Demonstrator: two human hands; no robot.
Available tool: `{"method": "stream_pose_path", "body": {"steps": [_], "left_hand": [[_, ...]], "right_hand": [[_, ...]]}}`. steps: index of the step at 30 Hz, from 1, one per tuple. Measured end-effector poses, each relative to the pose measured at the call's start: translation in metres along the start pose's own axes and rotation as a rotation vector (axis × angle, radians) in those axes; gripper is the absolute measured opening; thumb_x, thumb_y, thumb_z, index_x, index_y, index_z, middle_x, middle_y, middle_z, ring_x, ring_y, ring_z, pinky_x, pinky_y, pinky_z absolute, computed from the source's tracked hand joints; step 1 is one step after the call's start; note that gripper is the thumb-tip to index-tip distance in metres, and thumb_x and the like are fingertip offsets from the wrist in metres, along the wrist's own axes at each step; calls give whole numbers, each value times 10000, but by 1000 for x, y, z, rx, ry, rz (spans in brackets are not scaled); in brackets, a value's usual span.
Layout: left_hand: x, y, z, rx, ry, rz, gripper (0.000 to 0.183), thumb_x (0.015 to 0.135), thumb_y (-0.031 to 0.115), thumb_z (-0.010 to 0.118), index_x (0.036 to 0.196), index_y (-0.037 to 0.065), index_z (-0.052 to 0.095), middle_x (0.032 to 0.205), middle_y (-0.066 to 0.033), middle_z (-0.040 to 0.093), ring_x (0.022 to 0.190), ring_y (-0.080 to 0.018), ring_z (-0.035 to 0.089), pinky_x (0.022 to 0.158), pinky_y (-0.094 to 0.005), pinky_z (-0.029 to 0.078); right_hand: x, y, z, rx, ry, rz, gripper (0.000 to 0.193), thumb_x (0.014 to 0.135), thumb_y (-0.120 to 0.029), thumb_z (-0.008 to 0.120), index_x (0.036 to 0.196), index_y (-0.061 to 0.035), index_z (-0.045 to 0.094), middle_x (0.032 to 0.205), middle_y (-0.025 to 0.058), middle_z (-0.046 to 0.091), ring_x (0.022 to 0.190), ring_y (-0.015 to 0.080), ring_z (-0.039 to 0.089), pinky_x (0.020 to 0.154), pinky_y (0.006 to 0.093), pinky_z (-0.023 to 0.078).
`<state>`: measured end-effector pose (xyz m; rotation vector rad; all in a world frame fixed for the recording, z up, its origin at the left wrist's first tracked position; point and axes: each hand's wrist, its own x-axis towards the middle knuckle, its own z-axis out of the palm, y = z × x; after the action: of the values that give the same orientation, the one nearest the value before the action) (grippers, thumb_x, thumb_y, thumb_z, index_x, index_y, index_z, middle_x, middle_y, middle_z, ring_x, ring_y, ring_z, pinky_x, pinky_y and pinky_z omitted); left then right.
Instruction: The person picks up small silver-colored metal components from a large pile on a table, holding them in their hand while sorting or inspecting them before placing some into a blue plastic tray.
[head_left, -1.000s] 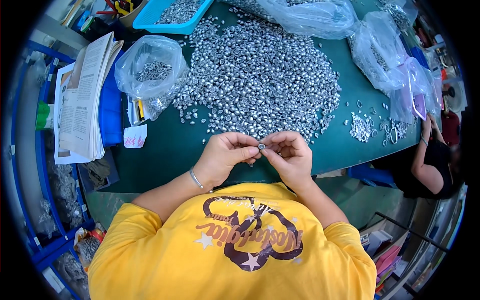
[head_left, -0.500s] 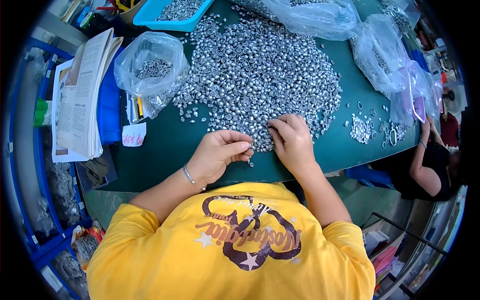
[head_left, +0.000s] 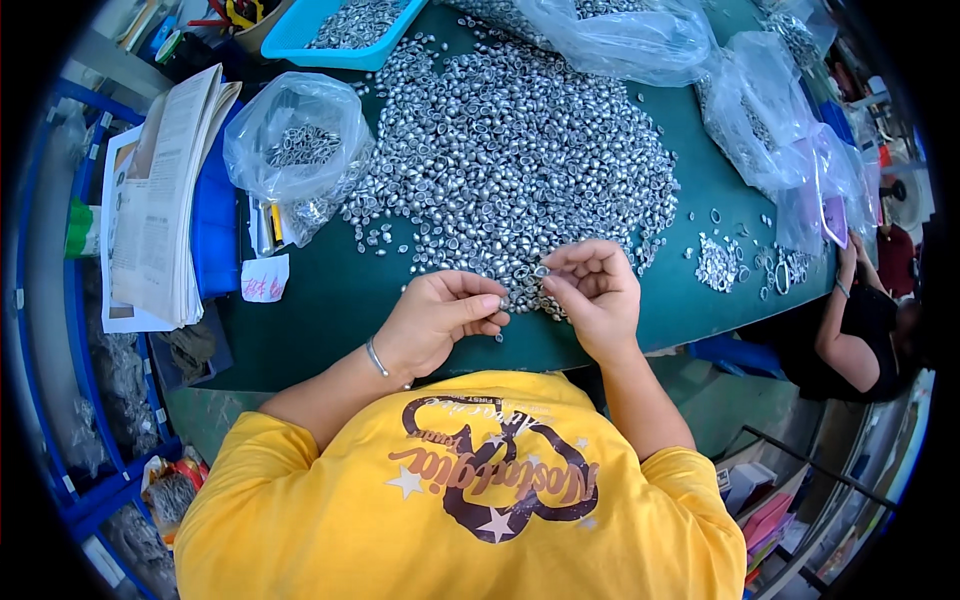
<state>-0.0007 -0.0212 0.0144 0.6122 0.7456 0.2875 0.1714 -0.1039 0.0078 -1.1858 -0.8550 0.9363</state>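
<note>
A large heap of small silver domed metal pieces (head_left: 520,150), several showing hollow undersides, spreads over the green table (head_left: 340,335). At its near edge my left hand (head_left: 440,322) is closed, pinching one small silver metal piece (head_left: 503,303) between thumb and forefinger. A single loose piece (head_left: 499,338) lies on the table just below those fingertips. My right hand (head_left: 602,300) is a short way to the right, its thumb and forefinger pinched together at the heap's edge. Another small silver piece (head_left: 542,271) shows at those fingertips. The two hands are apart.
Left of the heap stand an open clear bag (head_left: 250,150) of metal parts and a blue bin (head_left: 217,225) with papers (head_left: 165,215). A light-blue tray (head_left: 300,50) and filled plastic bags (head_left: 620,45) sit behind. Rings (head_left: 785,270) lie right, near another person's arm (head_left: 845,295).
My right hand has lifted back from the heap and turned, so its thumb and forefinger now pinch a piece in view. My left hand stays nearly where it was. The view has shifted slightly.
</note>
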Motion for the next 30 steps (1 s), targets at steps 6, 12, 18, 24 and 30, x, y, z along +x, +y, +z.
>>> {"method": "stream_pose_path", "body": {"steps": [6, 12, 18, 24, 30], "left_hand": [[3, -2, 6, -29, -52, -21, 162, 794, 28, 570, 941, -39, 577, 852, -110, 613, 741, -165, 614, 652, -239, 510], [5, -3, 4, -3, -44, -36, 165, 801, 35, 566, 950, -32, 582, 836, -98, 614, 711, -150, 613, 645, -234, 509], [6, -2, 4, -8, -14, -16, 138, 807, 63, 570, 905, -34, 567, 817, -85, 596, 711, -152, 598, 623, -229, 495], [4, -2, 3, -42, -2, -11, 115, 806, 45, 559, 903, -16, 568, 809, -94, 600, 691, -154, 595, 614, -230, 494], [5, -1, -1, -51, 4, -18, 119, 805, 48, 561, 907, -14, 566, 803, -91, 601, 689, -147, 596, 609, -228, 493]], "right_hand": [[-11, -2, 7, 66, -5, -25, 275, 722, 108, 589, 919, -15, 442, 894, 104, 575, 822, 142, 574, 683, 236, 482], [-9, -1, 12, -660, -98, -584, 212, 611, 82, 632, 791, -10, 568, 721, 97, 601, 633, 236, 586, 548, 291, 470], [30, 7, -8, -1040, 17, -561, 177, 643, 52, 581, 809, -7, 588, 787, 114, 555, 704, 269, 526, 622, 352, 439], [41, 9, -12, -1156, -40, -401, 172, 667, 39, 583, 831, -10, 588, 804, 122, 535, 727, 295, 513, 642, 357, 439], [26, 4, -14, -607, -44, -188, 157, 745, 48, 567, 896, 8, 580, 861, 93, 581, 780, 179, 583, 645, 262, 473]]}}
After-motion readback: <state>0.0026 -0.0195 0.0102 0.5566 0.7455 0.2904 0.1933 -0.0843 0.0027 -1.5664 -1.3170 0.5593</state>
